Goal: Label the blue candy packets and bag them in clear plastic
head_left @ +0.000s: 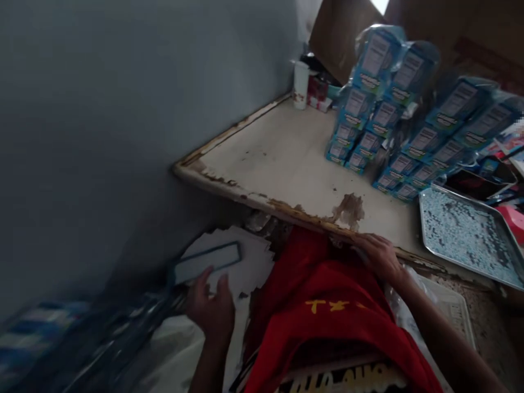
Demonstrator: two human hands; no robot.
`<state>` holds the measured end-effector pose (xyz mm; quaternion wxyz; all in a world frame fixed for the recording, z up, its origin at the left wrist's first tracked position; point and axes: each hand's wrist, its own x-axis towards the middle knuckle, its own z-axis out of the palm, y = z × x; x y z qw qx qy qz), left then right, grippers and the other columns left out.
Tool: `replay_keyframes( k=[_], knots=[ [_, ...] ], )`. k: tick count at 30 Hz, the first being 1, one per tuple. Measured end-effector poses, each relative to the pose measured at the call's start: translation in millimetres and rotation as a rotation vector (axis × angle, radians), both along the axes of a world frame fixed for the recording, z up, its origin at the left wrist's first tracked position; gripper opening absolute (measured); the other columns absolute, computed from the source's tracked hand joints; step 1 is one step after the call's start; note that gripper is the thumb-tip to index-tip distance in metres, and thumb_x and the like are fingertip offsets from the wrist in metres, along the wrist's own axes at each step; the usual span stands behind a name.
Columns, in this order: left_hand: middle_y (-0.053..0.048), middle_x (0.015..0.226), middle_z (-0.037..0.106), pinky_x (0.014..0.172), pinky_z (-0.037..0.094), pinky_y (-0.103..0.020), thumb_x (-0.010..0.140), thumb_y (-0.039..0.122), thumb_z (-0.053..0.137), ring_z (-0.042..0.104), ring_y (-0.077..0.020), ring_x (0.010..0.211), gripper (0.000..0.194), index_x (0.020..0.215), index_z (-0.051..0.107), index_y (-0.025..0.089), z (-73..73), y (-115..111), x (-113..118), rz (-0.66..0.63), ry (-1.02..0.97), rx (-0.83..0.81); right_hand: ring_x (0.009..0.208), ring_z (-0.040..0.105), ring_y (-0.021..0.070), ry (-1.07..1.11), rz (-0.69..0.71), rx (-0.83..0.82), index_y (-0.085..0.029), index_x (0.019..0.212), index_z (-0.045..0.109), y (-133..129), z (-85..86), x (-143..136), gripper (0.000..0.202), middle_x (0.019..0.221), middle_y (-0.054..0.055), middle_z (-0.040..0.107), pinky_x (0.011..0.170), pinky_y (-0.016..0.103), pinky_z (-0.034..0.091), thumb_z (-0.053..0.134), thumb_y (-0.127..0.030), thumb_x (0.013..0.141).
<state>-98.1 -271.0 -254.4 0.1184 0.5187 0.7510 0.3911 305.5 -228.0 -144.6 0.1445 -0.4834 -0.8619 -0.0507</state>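
Note:
Low on the left, my left hand (213, 308) is raised with thumb and fingers apart, and nothing shows between them. Just beyond its fingertips is a pale rectangular thing with a blue border (208, 261), lying over torn white sheet material (251, 259); whether the fingers touch it I cannot tell. My right hand (380, 254) rests on the worn front edge of the white table (286, 147), its fingers stretched over the rim. A red apron with yellow markings (327, 311) covers my lap between the two arms.
Tall stacks of plastic-wrapped blue boxes (368, 103) stand on the table, with more stacks (442, 136) to their right. A metal tray (470, 234) of small pale-blue pieces sits at the right edge. A white cup (301, 84) is by the wall, near cardboard (344, 38).

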Motion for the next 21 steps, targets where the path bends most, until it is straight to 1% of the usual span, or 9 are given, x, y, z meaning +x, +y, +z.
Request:
replay_keyframes(
  k=[1, 2, 5, 7, 9, 12, 14, 17, 21],
  knots=[
    [-0.007, 0.121, 0.078, 0.104, 0.059, -0.057, 0.106, 0.055, 0.045, 0.072, -0.0349, 0.119, 0.044, 0.138, 0.068, 0.035, 7.8, 26, 10, 0.011, -0.016, 0.087, 0.114, 0.077, 0.0230, 0.039, -0.056, -0.029, -0.022, 0.134, 0.073, 13, -1.6, 15, 0.031, 0.129, 0.011, 0.080, 0.100, 0.038, 0.064, 0.054, -0.034, 0.112],
    [-0.010, 0.124, 0.078, 0.112, 0.055, -0.056, 0.104, 0.053, 0.050, 0.071, -0.0349, 0.124, 0.043, 0.134, 0.071, 0.030, 18.0, 58, 23, -0.066, -0.011, 0.152, 0.126, 0.073, 0.0256, 0.061, -0.095, -0.067, -0.021, 0.141, 0.069, 27, -3.9, 27, 0.036, 0.138, 0.013, 0.076, 0.107, 0.042, 0.061, 0.056, -0.035, 0.110],
    [-0.019, 0.147, 0.069, 0.129, 0.035, -0.060, 0.104, 0.048, 0.052, 0.052, -0.0392, 0.151, 0.052, 0.143, 0.069, 0.019, 48.0, 166, 65, -0.525, 0.175, 0.143, 0.163, 0.037, 0.0354, 0.014, -0.083, -0.221, -0.016, 0.164, 0.047, 65, -15.0, 48, 0.064, 0.170, 0.021, 0.046, 0.129, 0.061, 0.040, 0.059, -0.044, 0.108],
    [-0.022, 0.167, 0.050, 0.129, 0.025, -0.070, 0.102, 0.053, 0.052, 0.031, -0.0461, 0.163, 0.067, 0.157, 0.058, 0.015, 52.9, 224, 87, -0.710, 0.357, 0.021, 0.170, 0.017, 0.0372, -0.025, -0.043, -0.325, -0.017, 0.171, 0.035, 79, -24.9, 52, 0.071, 0.179, 0.019, 0.028, 0.134, 0.067, 0.026, 0.054, -0.048, 0.109],
    [-0.022, 0.174, 0.038, 0.127, 0.020, -0.077, 0.102, 0.055, 0.049, 0.024, -0.0498, 0.165, 0.072, 0.162, 0.052, 0.016, 42.0, 255, 96, -0.855, 0.532, -0.101, 0.170, 0.011, 0.0376, -0.010, -0.050, -0.386, -0.018, 0.172, 0.032, 82, -34.9, 52, 0.072, 0.181, 0.017, 0.020, 0.135, 0.067, 0.020, 0.051, -0.050, 0.110],
    [-0.017, 0.178, 0.030, 0.132, 0.012, -0.072, 0.105, 0.059, 0.045, 0.020, -0.0458, 0.167, 0.073, 0.169, 0.043, 0.024, 17.1, 258, 89, -0.925, 0.638, -0.111, 0.170, 0.012, 0.0373, 0.051, -0.049, -0.461, -0.022, 0.171, 0.036, 77, -46.1, 50, 0.075, 0.182, 0.013, 0.019, 0.136, 0.067, 0.021, 0.057, -0.054, 0.106],
    [-0.014, 0.180, 0.025, 0.133, 0.010, -0.069, 0.105, 0.060, 0.045, 0.016, -0.0441, 0.168, 0.076, 0.173, 0.030, 0.029, 11.4, 248, 80, -0.929, 0.634, -0.100, 0.170, 0.014, 0.0368, 0.097, -0.047, -0.498, -0.024, 0.168, 0.041, 74, -50.1, 50, 0.074, 0.182, 0.012, 0.022, 0.136, 0.067, 0.021, 0.060, -0.056, 0.104],
    [-0.014, 0.181, 0.021, 0.134, 0.009, -0.070, 0.105, 0.056, 0.046, 0.012, -0.0439, 0.169, 0.080, 0.175, 0.014, 0.032, 21.2, 238, 76, -0.935, 0.604, -0.166, 0.170, 0.018, 0.0355, 0.152, -0.061, -0.548, -0.025, 0.165, 0.047, 70, -54.3, 54, 0.067, 0.180, 0.011, 0.028, 0.136, 0.065, 0.023, 0.061, -0.050, 0.104],
    [-0.019, 0.179, 0.025, 0.133, 0.006, -0.071, 0.104, 0.054, 0.048, 0.010, -0.0446, 0.169, 0.081, 0.175, 0.016, 0.028, 36.6, 236, 89, -0.939, 0.577, -0.346, 0.165, 0.032, 0.0371, 0.202, -0.088, -0.636, -0.023, 0.158, 0.057, 68, -57.2, 56, 0.060, 0.173, 0.015, 0.044, 0.133, 0.067, 0.030, 0.065, -0.042, 0.102]
  ],
)
